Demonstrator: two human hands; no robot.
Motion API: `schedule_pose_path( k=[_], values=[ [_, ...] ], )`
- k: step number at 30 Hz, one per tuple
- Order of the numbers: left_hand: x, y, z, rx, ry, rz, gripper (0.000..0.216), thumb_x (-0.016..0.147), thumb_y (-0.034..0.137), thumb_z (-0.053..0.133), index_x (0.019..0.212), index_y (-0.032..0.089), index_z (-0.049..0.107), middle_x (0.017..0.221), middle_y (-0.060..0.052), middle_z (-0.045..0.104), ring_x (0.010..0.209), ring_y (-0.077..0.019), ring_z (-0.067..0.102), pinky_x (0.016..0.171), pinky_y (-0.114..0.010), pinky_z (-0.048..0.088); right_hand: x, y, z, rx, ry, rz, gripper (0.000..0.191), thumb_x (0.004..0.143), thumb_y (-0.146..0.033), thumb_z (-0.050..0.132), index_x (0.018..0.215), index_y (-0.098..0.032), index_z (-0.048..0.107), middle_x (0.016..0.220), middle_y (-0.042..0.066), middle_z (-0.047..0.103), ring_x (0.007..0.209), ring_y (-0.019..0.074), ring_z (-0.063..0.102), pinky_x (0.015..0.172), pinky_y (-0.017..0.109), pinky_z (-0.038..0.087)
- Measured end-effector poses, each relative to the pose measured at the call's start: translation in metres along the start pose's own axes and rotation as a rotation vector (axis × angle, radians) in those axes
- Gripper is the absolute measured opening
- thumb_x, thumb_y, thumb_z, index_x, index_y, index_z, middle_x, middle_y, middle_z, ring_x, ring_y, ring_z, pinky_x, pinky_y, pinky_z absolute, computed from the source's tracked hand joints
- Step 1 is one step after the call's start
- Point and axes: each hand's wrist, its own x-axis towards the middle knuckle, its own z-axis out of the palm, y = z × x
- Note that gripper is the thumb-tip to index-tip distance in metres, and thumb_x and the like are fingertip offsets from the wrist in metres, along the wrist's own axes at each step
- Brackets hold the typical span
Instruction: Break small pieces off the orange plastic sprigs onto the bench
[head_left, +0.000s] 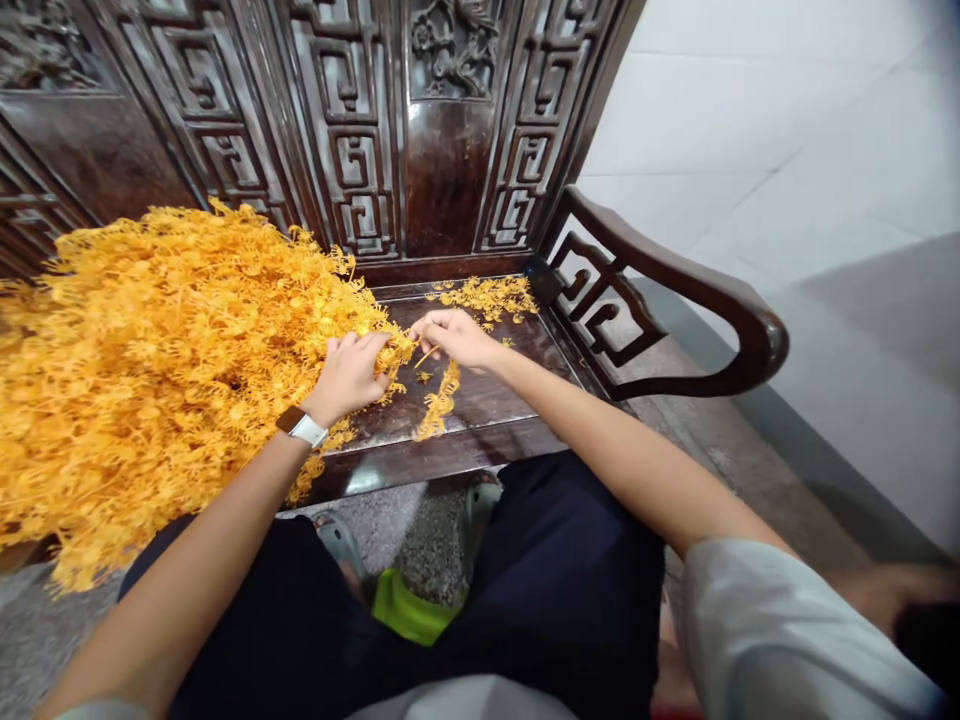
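A big heap of orange-yellow plastic sprigs covers the left part of a dark carved wooden bench seat. My left hand, with a white watch at the wrist, rests at the heap's right edge, fingers curled onto a cluster of sprigs. My right hand is just to the right of it, fingers pinched on a thin yellow sprig stem. A narrow strip of loose sprigs lies on the seat below my right hand. A smaller pile of sprigs sits at the back of the seat.
The bench has a carved backrest and a curved armrest on the right. My knees in dark trousers are close to the seat's front edge. A green object lies on the speckled floor between my legs. Pale floor tiles lie to the right.
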Motion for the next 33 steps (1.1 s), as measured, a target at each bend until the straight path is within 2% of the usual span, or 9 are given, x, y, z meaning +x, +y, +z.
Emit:
schedule_pose_path(
  k=[4, 8, 14, 18, 22, 25, 27, 29, 33],
  values=[
    [-0.002, 0.002, 0.001, 0.049, -0.028, -0.022, 0.074, 0.091, 0.026, 0.063, 0.162, 0.015, 0.048, 0.150, -0.020, 0.066, 0.126, -0.0430, 0.054, 0.102, -0.056, 0.038, -0.004, -0.005, 0.014, 0.182, 0.022, 0.090, 0.033, 0.100, -0.017, 0.066, 0.070, -0.019, 0.053, 0.072, 0.001, 0.067, 0.049, 0.0050, 0.042, 0.043, 0.017, 0.032],
    [-0.002, -0.002, 0.000, 0.094, -0.010, -0.028, 0.071, 0.091, 0.027, 0.065, 0.161, 0.020, 0.051, 0.148, -0.018, 0.066, 0.127, -0.0433, 0.052, 0.103, -0.057, 0.037, -0.007, -0.013, 0.024, 0.184, 0.010, 0.218, 0.035, 0.103, -0.010, 0.057, 0.070, -0.020, 0.052, 0.063, -0.003, 0.057, 0.042, 0.0043, 0.030, 0.037, 0.018, 0.026],
    [-0.004, -0.003, -0.006, 0.105, -0.017, 0.022, 0.069, 0.089, 0.020, 0.064, 0.157, 0.022, 0.055, 0.145, -0.018, 0.064, 0.125, -0.0434, 0.053, 0.103, -0.060, 0.036, -0.005, -0.023, 0.011, 0.115, 0.033, 0.246, 0.037, 0.100, -0.005, 0.056, 0.068, -0.021, 0.045, 0.062, -0.004, 0.054, 0.041, 0.0029, 0.028, 0.035, 0.016, 0.023],
    [-0.006, 0.000, -0.008, 0.108, -0.006, 0.022, 0.086, 0.085, 0.010, 0.060, 0.169, 0.023, 0.044, 0.163, -0.019, 0.054, 0.129, -0.0460, 0.050, 0.104, -0.063, 0.035, -0.005, -0.024, 0.004, 0.066, 0.028, 0.231, 0.037, 0.097, -0.005, 0.062, 0.068, -0.021, 0.045, 0.059, -0.004, 0.054, 0.043, 0.0027, 0.029, 0.036, 0.016, 0.025],
    [-0.008, -0.001, -0.008, 0.153, -0.006, -0.009, 0.094, 0.085, 0.012, 0.063, 0.175, 0.023, 0.035, 0.173, -0.021, 0.042, 0.131, -0.0474, 0.051, 0.104, -0.062, 0.037, -0.003, -0.013, 0.004, 0.122, 0.032, 0.220, 0.039, 0.092, -0.006, 0.069, 0.069, -0.022, 0.042, 0.064, -0.002, 0.057, 0.046, 0.0036, 0.031, 0.040, 0.017, 0.028],
    [-0.009, -0.007, -0.008, 0.141, 0.037, -0.074, 0.098, 0.084, 0.014, 0.066, 0.176, 0.018, 0.031, 0.177, -0.027, 0.030, 0.138, -0.0494, 0.050, 0.105, -0.058, 0.038, -0.001, 0.001, 0.000, 0.084, 0.091, 0.194, 0.044, 0.087, -0.004, 0.071, 0.067, -0.024, 0.038, 0.059, -0.004, 0.051, 0.047, 0.0051, 0.033, 0.041, 0.019, 0.028],
    [-0.010, -0.014, -0.007, 0.116, 0.047, -0.121, 0.103, 0.084, 0.014, 0.064, 0.178, 0.015, 0.022, 0.174, -0.029, 0.035, 0.138, -0.0491, 0.052, 0.105, -0.055, 0.039, -0.001, 0.010, -0.007, 0.050, 0.153, 0.188, 0.045, 0.085, -0.003, 0.069, 0.066, -0.025, 0.036, 0.054, -0.005, 0.045, 0.046, 0.0059, 0.034, 0.041, 0.019, 0.029],
    [-0.011, -0.023, -0.005, 0.117, 0.002, -0.141, 0.102, 0.086, 0.013, 0.061, 0.179, 0.016, 0.019, 0.163, -0.026, 0.051, 0.134, -0.0469, 0.055, 0.105, -0.055, 0.039, -0.001, 0.017, -0.016, 0.017, 0.204, 0.185, 0.046, 0.083, -0.003, 0.070, 0.065, -0.026, 0.034, 0.051, -0.007, 0.040, 0.044, 0.0059, 0.034, 0.041, 0.020, 0.029],
    [-0.012, -0.031, 0.001, 0.157, -0.081, -0.116, 0.081, 0.091, 0.013, 0.052, 0.171, 0.024, 0.044, 0.155, -0.021, 0.062, 0.132, -0.0464, 0.056, 0.105, -0.060, 0.037, 0.001, 0.021, -0.032, -0.019, 0.293, 0.128, 0.046, 0.079, -0.006, 0.072, 0.066, -0.025, 0.032, 0.050, -0.010, 0.037, 0.044, 0.0049, 0.033, 0.041, 0.018, 0.028]
  ],
)
